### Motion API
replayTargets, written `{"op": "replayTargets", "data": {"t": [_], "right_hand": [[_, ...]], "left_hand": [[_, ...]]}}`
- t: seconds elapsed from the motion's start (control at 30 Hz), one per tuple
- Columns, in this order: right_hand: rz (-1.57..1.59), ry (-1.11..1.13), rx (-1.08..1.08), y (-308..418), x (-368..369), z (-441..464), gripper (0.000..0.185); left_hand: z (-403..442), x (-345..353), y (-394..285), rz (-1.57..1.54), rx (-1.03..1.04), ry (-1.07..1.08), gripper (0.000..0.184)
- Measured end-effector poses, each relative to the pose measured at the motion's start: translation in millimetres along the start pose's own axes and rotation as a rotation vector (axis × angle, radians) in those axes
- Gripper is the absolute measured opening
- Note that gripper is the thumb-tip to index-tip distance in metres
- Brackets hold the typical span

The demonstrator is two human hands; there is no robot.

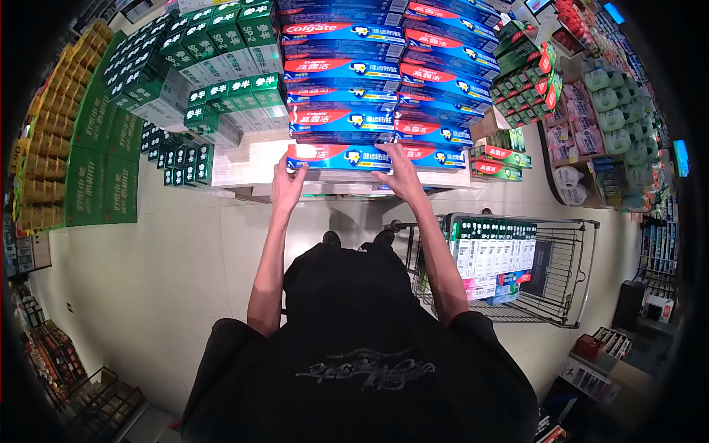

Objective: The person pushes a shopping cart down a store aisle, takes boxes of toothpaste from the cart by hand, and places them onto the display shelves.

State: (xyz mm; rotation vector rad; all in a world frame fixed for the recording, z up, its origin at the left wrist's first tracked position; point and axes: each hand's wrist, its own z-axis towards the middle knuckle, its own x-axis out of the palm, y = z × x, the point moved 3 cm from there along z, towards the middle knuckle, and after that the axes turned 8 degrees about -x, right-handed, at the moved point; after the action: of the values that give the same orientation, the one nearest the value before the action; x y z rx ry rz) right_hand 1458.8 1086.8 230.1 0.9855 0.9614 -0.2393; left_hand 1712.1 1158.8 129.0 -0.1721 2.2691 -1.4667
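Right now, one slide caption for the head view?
Left hand and right hand on opposite ends of a Colgate box, cart nearby.

Green display panel (100, 173) at left; far right, pale-green containers (611, 119), perhaps bottles.

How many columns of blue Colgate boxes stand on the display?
2, side by side: the left column, its front box between the left hand and right hand, and the right column. More may be hidden behind.
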Motion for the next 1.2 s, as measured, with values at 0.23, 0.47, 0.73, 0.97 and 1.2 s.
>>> {"op": "replayTargets", "data": {"t": [0.23,0.47,0.73,0.97,1.2], "right_hand": [[-0.147,-0.424,0.127,-19.5,23.5,-15.1,0.063],[-0.019,-0.402,0.344,-45.0,60.0,-28.7,0.072],[0.000,-0.345,0.321,-47.3,49.1,-27.9,0.073],[0.108,-0.274,0.359,-40.8,45.1,-20.7,0.084],[0.002,-0.282,0.316,-46.8,43.8,-2.1,0.092]], "left_hand": [[-0.6,2.7,0.2,0.371,0.203,-0.144,0.084],[13.2,15.1,-15.3,-0.053,0.295,0.014,0.084],[25.0,21.8,-5.1,-0.102,0.230,-0.006,0.086],[15.4,17.8,-19.2,-0.162,0.322,-0.006,0.096],[20.9,17.3,-15.5,-0.073,0.372,-0.037,0.093]]}}
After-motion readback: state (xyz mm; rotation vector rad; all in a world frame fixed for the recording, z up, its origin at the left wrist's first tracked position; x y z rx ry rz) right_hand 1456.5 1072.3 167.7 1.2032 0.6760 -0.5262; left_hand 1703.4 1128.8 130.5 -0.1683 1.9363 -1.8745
